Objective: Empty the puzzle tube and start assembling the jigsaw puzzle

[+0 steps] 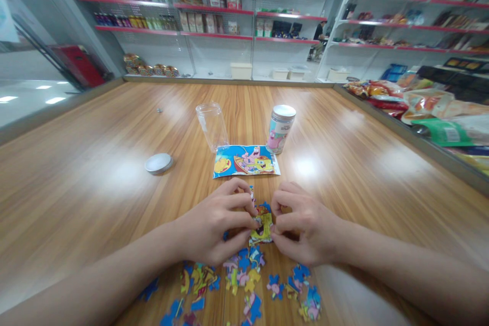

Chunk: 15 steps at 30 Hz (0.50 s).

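My left hand [217, 226] and my right hand [301, 229] meet over a wooden table [95, 198], fingers curled and pinching a small joined cluster of yellow and blue puzzle pieces [263, 224] between them. Several loose colourful puzzle pieces [244, 280] lie scattered just in front of my hands. Beyond the hands lies a cartoon reference picture [246, 160].
An empty clear plastic tube [212, 125] and a printed can with a silver lid [280, 128] stand behind the picture. A round silver lid [158, 163] lies to the left. Snack packets [431, 107] line the right edge; shop shelves [214, 10] fill the back.
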{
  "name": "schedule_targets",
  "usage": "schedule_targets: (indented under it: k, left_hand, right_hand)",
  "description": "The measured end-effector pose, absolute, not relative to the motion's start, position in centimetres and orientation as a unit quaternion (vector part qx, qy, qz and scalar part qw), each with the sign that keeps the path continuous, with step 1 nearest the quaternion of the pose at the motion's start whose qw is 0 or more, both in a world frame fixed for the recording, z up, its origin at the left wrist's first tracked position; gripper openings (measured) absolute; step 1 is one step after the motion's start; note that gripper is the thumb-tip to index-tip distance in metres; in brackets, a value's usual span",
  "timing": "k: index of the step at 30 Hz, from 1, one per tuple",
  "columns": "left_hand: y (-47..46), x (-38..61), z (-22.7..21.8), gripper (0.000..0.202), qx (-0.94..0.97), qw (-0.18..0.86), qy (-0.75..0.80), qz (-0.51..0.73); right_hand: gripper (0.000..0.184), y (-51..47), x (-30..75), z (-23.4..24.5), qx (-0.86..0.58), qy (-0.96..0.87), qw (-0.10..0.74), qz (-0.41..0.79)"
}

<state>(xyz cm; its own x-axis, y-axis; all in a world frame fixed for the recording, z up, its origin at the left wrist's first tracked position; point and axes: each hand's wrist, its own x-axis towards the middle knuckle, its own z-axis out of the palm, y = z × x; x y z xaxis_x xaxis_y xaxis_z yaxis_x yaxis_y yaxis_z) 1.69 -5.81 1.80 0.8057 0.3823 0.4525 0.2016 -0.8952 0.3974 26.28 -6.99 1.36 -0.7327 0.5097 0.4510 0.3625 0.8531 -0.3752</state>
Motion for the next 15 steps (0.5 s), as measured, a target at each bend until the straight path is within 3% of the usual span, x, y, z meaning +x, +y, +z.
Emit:
schedule_targets:
  k: [15]
  left_hand:
    - [-6.14,1.78,2.26,0.025,0.954,0.142,0.170,0.201]
  right_hand:
    - [0.019,-7.12,26.60,1.47,-0.212,-0.930,0.261,0.149]
